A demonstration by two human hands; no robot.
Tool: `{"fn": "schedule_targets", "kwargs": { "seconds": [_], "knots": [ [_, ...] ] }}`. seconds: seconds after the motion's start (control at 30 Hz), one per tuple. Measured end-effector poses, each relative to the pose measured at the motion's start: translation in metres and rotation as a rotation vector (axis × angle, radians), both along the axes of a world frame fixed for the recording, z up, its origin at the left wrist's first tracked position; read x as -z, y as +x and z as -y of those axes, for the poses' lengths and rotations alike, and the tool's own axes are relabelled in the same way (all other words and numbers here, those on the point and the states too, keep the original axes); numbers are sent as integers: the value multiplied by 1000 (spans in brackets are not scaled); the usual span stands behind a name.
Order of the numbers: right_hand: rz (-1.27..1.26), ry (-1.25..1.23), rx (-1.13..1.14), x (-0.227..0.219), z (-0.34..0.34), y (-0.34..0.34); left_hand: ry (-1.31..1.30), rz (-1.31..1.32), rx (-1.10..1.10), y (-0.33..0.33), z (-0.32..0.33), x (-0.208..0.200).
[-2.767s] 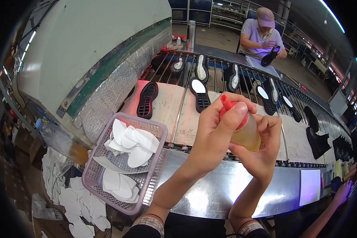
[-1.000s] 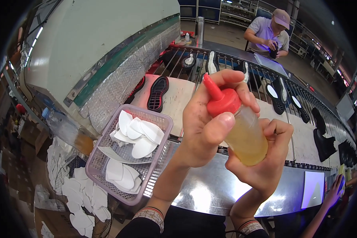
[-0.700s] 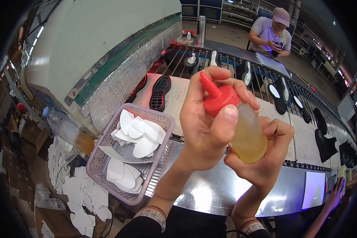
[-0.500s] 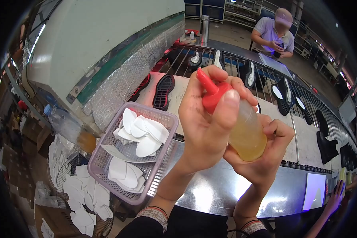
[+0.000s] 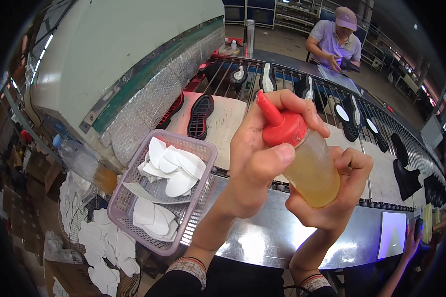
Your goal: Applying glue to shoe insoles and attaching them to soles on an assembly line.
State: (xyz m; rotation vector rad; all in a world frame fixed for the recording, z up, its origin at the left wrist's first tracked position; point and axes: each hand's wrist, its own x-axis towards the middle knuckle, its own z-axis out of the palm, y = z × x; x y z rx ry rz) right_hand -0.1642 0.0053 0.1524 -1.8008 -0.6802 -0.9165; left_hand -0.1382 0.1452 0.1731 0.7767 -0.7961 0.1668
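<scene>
A translucent squeeze bottle (image 5: 314,171) with yellowish liquid in it is held up, tilted, in front of me. Its red nozzle cap (image 5: 284,127) points up and to the left. My left hand (image 5: 252,171) is closed round the cap end, fingers behind the cap and thumb at its lower edge. Round the bottom of the bottle my right hand (image 5: 334,208) is wrapped. Beyond both hands, black shoe soles (image 5: 200,117) lie on the pale conveyor belt (image 5: 223,119).
A lilac plastic basket (image 5: 210,171) with white oval pieces (image 5: 181,183) stands at left on the metal bench (image 5: 252,237). A capped bottle (image 5: 86,158) lies beyond its left side. Rollers carry shoes and soles at right. Across the line a person (image 5: 334,44) handles a shoe.
My left thumb has moved off the red cap's side to its lower edge. Hands and bottle have shifted slightly right. The person opposite has lowered the shoe.
</scene>
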Motion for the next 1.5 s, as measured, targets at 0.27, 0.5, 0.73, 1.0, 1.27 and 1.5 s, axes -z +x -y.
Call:
{"fn": "schedule_targets", "kwargs": {
  "seconds": [0.27,0.5,0.73,1.0,1.27,1.5],
  "knots": [
    [91,-33,-76,2,-7,2,-76,129,-136,-7,-2,3],
    [138,-195,-104,4,-11,7,-107,-4,-224,-7,-10,1],
    [105,-48,-160,4,-7,8,-103,153,37,9,-9,4],
    [-73,173,-277,-3,4,-4,-11,223,-38,-3,8,4],
    [7,16,-192,-3,6,-5,-21,29,-320,-15,20,-3],
    [54,4,-154,-2,6,-7,11,225,-211,-7,11,4]
  ]
}}
